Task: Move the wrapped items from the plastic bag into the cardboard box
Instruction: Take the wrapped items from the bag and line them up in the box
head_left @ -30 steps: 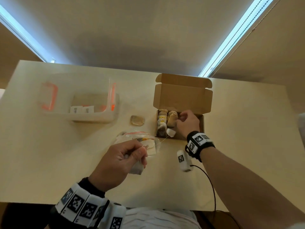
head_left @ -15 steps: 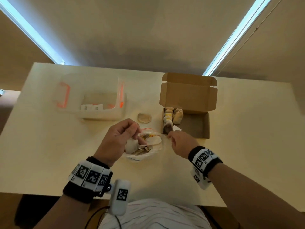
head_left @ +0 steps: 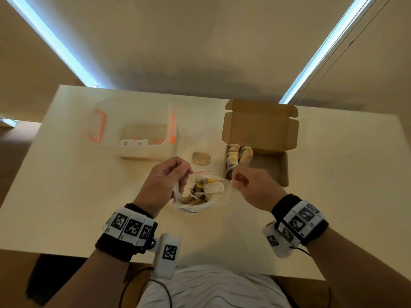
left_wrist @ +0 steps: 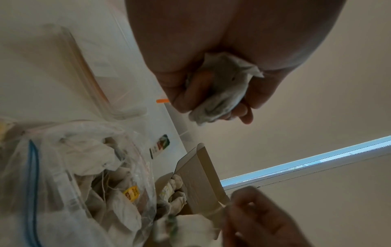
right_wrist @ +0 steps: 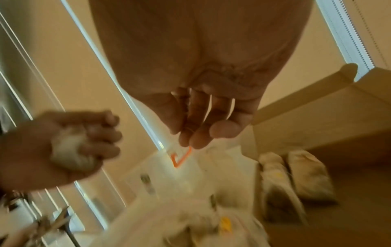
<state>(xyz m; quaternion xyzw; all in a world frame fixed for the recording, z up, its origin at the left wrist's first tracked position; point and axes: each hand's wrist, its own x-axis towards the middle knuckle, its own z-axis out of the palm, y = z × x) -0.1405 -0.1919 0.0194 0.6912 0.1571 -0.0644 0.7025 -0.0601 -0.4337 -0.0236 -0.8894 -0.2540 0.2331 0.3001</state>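
The wrapped items (head_left: 201,190) I'm after, which look like paper tea bags with strings and yellow tags, lie heaped inside the clear plastic bag (head_left: 195,206) in the middle of the table (head_left: 66,196), just on the near-left side of the cardboard box (head_left: 282,172). I have one of them (left_wrist: 220,93) bunched in my left hand (head_left: 164,183), fingers curled round it, which I judge is the piece next in line for the box. My right hand (head_left: 251,185) pinches the bag's right rim between thumb and fingertips, and I read that as a way to keep the mouth wide so the strings don't drag the whole bag along when I lift. Both hands sit low over the bag with knuckles up and wrists bent down, forearms coming in from either side of my body. The box stands with its lid folded back against the far side, so the opening is free, and two rows of packed tea bags (head_left: 239,155) already fill its left end, leaving the right part bare; I'd say the job is partway done. One stray tea bag (head_left: 201,158) lies on the table between the bag and the box, touching neither. Further left sits a clear plastic container (head_left: 138,134) with orange clips, well away from my work.
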